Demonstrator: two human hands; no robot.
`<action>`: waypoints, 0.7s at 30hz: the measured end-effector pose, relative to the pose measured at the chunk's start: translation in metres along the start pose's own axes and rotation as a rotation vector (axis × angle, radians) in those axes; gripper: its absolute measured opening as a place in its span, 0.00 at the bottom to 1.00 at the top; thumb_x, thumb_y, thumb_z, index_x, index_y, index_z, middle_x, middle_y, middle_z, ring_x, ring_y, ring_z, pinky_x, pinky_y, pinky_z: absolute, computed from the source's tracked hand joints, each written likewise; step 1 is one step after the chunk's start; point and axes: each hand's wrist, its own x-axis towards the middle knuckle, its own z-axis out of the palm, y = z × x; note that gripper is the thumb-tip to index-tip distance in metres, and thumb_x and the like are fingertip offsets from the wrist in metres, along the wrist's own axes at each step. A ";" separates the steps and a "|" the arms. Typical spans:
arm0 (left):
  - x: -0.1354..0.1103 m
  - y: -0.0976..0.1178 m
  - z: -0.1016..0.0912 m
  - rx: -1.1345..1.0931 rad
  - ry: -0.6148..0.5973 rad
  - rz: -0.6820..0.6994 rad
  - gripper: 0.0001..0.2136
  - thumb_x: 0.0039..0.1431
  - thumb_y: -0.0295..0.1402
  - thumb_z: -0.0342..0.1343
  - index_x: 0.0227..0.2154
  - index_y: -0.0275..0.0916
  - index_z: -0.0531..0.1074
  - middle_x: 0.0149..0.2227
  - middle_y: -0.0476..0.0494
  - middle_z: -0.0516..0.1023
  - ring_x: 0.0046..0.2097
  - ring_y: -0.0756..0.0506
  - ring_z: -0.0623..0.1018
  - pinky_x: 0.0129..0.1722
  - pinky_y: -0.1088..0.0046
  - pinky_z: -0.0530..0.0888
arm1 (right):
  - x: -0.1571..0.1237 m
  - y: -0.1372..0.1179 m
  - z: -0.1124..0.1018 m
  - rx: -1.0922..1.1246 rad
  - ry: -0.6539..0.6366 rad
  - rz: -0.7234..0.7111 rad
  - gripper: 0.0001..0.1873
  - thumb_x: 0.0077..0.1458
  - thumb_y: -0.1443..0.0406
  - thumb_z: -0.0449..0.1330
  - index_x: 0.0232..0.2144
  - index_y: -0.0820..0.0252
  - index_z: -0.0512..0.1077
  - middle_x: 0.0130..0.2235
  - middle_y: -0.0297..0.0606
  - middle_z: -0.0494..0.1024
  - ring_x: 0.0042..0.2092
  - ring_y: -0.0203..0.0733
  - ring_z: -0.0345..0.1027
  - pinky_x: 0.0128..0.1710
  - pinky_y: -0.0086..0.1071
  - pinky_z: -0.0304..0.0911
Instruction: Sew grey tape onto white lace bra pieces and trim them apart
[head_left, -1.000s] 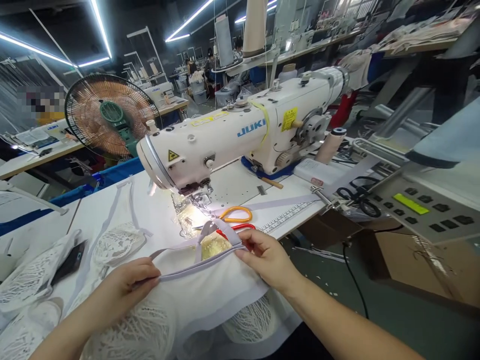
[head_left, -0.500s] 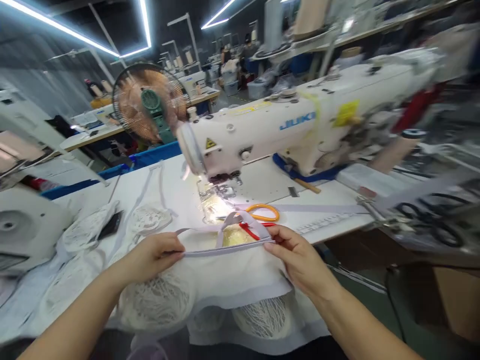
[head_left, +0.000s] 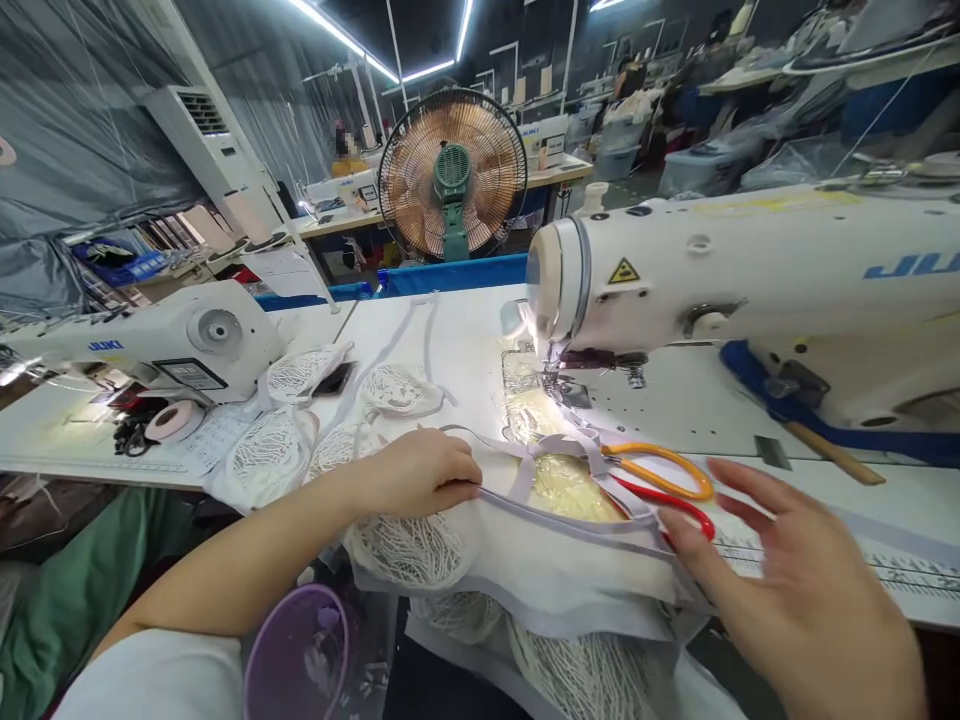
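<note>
Head view: lower centre, left hand point(head_left: 439, 472) pinches garment point(head_left: 559, 570); right hand point(head_left: 795, 575), fingers spread, seems empty beside scissors point(head_left: 660, 451). Edge trim point(head_left: 555, 518) looks attached (what's left: can't tell).

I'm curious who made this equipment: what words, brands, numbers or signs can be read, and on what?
"JUKI": left sewing machine.
"JU", the rest cut off by the picture edge: right sewing machine.
Yellow warning triangle: also right sewing machine.
Too small or blurred: measuring strip numbers, paper sheet print, left machine's label, background machine lettering.
</note>
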 end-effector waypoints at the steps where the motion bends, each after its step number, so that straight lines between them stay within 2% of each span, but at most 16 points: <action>1: 0.001 0.003 0.001 0.020 -0.001 0.014 0.09 0.60 0.31 0.48 0.32 0.37 0.73 0.30 0.45 0.74 0.32 0.48 0.71 0.31 0.74 0.65 | -0.001 -0.012 0.009 -0.058 -0.041 -0.143 0.25 0.42 0.57 0.65 0.46 0.50 0.69 0.48 0.41 0.71 0.49 0.54 0.64 0.40 0.39 0.64; 2: 0.001 0.005 0.001 0.032 0.000 0.024 0.09 0.61 0.31 0.48 0.32 0.37 0.73 0.30 0.45 0.74 0.32 0.48 0.71 0.31 0.74 0.65 | -0.003 -0.023 0.020 -0.069 -0.139 -0.278 0.22 0.45 0.57 0.63 0.45 0.50 0.69 0.47 0.40 0.73 0.48 0.53 0.65 0.41 0.40 0.64; 3: 0.002 0.007 0.001 0.037 0.003 0.032 0.09 0.61 0.32 0.48 0.33 0.37 0.73 0.30 0.44 0.74 0.33 0.48 0.72 0.32 0.74 0.64 | -0.004 -0.035 0.033 -0.066 -0.285 -0.355 0.19 0.47 0.58 0.61 0.44 0.50 0.70 0.45 0.40 0.74 0.47 0.51 0.66 0.41 0.40 0.64; 5: 0.002 0.010 0.002 0.035 0.008 0.036 0.09 0.61 0.32 0.48 0.34 0.37 0.73 0.30 0.44 0.74 0.33 0.47 0.72 0.32 0.73 0.64 | -0.004 -0.052 0.058 -0.100 -0.533 -0.369 0.12 0.48 0.61 0.60 0.38 0.53 0.71 0.37 0.39 0.76 0.39 0.47 0.69 0.35 0.38 0.64; 7: 0.000 0.010 0.002 0.023 0.011 0.027 0.08 0.61 0.33 0.49 0.34 0.37 0.73 0.29 0.45 0.74 0.33 0.47 0.72 0.33 0.73 0.64 | -0.001 -0.061 0.076 -0.141 -0.655 -0.314 0.04 0.49 0.63 0.59 0.31 0.54 0.72 0.28 0.36 0.74 0.30 0.42 0.66 0.27 0.34 0.60; 9: -0.002 0.009 0.002 0.013 0.015 -0.016 0.08 0.60 0.34 0.52 0.33 0.37 0.73 0.28 0.47 0.74 0.33 0.48 0.72 0.34 0.73 0.63 | 0.003 -0.064 0.083 -0.148 -0.689 -0.270 0.02 0.49 0.64 0.59 0.27 0.55 0.71 0.24 0.33 0.71 0.27 0.39 0.63 0.24 0.32 0.57; 13: -0.008 0.006 0.003 0.027 0.007 -0.099 0.06 0.58 0.35 0.54 0.31 0.38 0.73 0.28 0.50 0.74 0.32 0.50 0.72 0.37 0.71 0.62 | 0.006 -0.063 0.080 -0.076 -0.716 -0.271 0.03 0.47 0.65 0.60 0.28 0.54 0.74 0.24 0.34 0.70 0.27 0.39 0.63 0.25 0.31 0.56; 17: -0.011 0.006 0.002 0.058 0.011 -0.053 0.07 0.58 0.34 0.53 0.29 0.40 0.73 0.26 0.51 0.72 0.31 0.50 0.71 0.39 0.69 0.59 | 0.004 -0.068 0.077 -0.059 -0.784 -0.270 0.05 0.48 0.66 0.56 0.26 0.55 0.73 0.24 0.33 0.67 0.27 0.37 0.61 0.25 0.30 0.56; 21: -0.016 0.002 -0.011 0.140 -0.006 -0.034 0.07 0.58 0.35 0.53 0.29 0.41 0.74 0.25 0.50 0.73 0.31 0.48 0.70 0.45 0.62 0.56 | 0.004 -0.072 0.076 -0.073 -0.768 -0.215 0.05 0.46 0.69 0.54 0.23 0.57 0.68 0.23 0.31 0.65 0.26 0.36 0.58 0.25 0.30 0.54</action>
